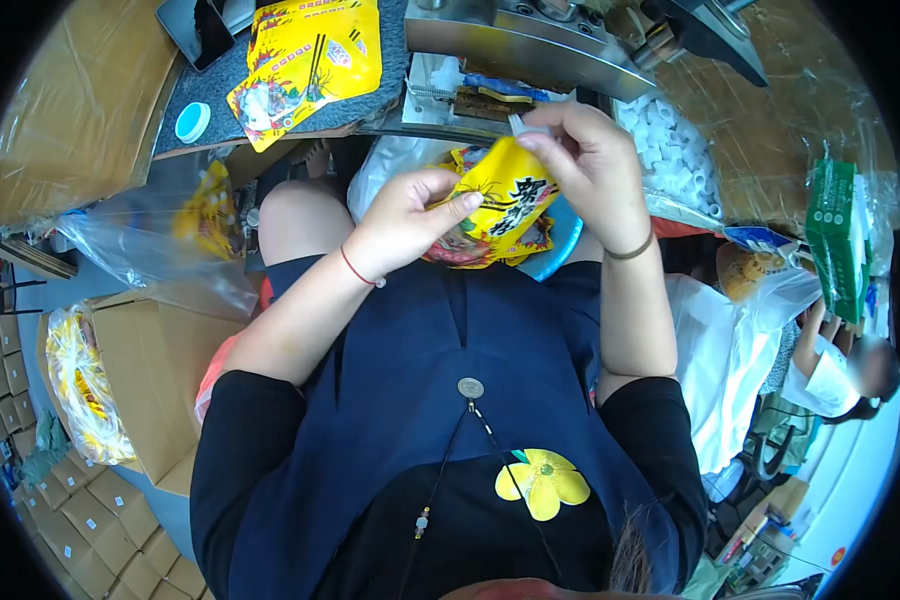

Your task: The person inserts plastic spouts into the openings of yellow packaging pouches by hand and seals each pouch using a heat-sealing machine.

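A yellow printed pouch (pixel 515 190) with dark lettering is held up above my lap. My left hand (pixel 405 220) pinches its left side between thumb and fingers. At the pouch's top corner, my right hand (pixel 595 170) is closed on a small white plastic spout (pixel 517 124). Whether the spout sits inside the pouch opening or just against it, I cannot tell. More yellow pouches lie beneath, in a blue basin (pixel 567 245) between my knees, mostly hidden by the held one.
Ahead stands a metal machine (pixel 530 45). Yellow pouches (pixel 320 65) and a blue-white cap (pixel 193 122) lie on the grey worktop at left. Loose white spouts (pixel 670 150) are heaped at right. A cardboard box (pixel 160 370) and a clear bag (pixel 160 240) are on the left; another person (pixel 825 375) sits far right.
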Motion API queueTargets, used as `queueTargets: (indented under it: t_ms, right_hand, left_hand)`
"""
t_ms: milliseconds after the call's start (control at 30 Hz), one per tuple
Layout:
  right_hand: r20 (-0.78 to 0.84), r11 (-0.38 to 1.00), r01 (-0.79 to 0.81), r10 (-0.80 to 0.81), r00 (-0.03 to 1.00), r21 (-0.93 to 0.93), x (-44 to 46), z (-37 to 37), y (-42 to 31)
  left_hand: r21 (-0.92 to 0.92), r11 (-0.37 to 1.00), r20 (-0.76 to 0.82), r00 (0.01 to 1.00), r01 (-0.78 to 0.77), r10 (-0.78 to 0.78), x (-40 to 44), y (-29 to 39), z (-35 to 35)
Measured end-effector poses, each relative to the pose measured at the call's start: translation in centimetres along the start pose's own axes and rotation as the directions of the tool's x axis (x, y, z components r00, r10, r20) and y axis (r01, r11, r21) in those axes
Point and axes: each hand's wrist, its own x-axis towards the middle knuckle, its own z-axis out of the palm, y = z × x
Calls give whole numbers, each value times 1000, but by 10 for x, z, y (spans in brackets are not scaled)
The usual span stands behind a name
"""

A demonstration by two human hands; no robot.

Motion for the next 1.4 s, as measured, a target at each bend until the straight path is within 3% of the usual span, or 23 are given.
queueTargets:
  t_ms: [67,167,267,300,333,367,467,500,633,700,733,800,833,867,900,967,1033,1100,1133,1200,1233,1300,1400]
  right_hand:
    - [62,997,67,-65,996,-27,-4,-17,13]
    - [240,997,-59,46,970,45,-16,-30,18]
    - [35,977,-176,173,984,122,-23,-45,26]
    - [-88,941,-227,256,963,253,-30,-59,41]
    - [-156,697,-138,341,927,704,-31,-71,46]
    - [-161,277,36,444,881,960,-31,-77,51]
    - [-83,264,-11,342,936,964,-49,-59,33]
    - [124,208,-130,44,991,969,-55,-56,45]
    - [298,474,-334,153,942,815,-65,-27,18]
    - [278,458,-364,247,928,811,-66,-19,19]
    - [253,483,-362,276,927,797,-67,-16,19]
    - [239,595,-372,292,926,713,-68,-16,20]
    - [263,660,-378,272,926,649,-69,-17,22]
    - [287,720,-380,255,923,581,-71,-18,24]
    - [312,776,-375,240,919,508,-72,-20,26]
    - [295,778,-413,301,907,474,-75,-22,32]
    - [266,759,-437,349,899,483,-73,-27,37]
    - [230,743,-478,420,878,468,-70,-30,32]
    - [234,772,-481,421,877,416,-66,-32,30]
    - [277,807,-491,414,867,327,-61,-27,31]
    - [315,805,-477,379,870,352,-59,-20,30]
    - [346,854,-433,329,879,288,-51,-8,25]
    - [121,759,-206,166,979,618,-44,10,21]
  left_hand:
    - [-179,982,111,993,53,-34,1,-8,5]
    - [-348,925,245,967,150,-65,3,-15,21]
    - [-366,898,291,947,244,-139,3,-23,29]
    - [-364,900,267,953,240,-147,7,-26,29]
    - [-364,901,240,958,237,-156,10,-30,28]
    - [-365,901,210,964,234,-165,13,-32,26]
    - [-444,881,93,986,164,-137,28,-13,13]
    - [-482,864,60,990,143,-131,33,-6,7]
    - [-485,860,59,987,157,-147,51,8,-11]
    - [-487,859,51,987,156,-150,55,4,-12]
    - [-426,902,31,998,65,-57,53,1,-11]
    - [52,993,-286,951,-105,116,47,7,-32]
    - [305,944,-392,887,-123,242,42,13,-47]
    - [723,675,-439,658,-146,612,42,21,-67]
    - [963,268,-252,377,12,891,42,27,-88]
    - [954,-69,-123,592,292,796,29,4,-119]
    - [939,-207,-66,734,275,676,17,-2,-130]
    - [996,-83,17,807,40,590,-4,-6,-126]
    - [990,135,-117,808,46,577,-16,3,-117]
    - [661,744,-334,849,-98,409,-21,4,-105]
    - [354,925,-384,880,-137,277,-22,2,-99]
    - [472,876,-284,923,-102,261,-22,-2,-84]
    - [495,852,-122,957,-171,263,-12,-5,-55]
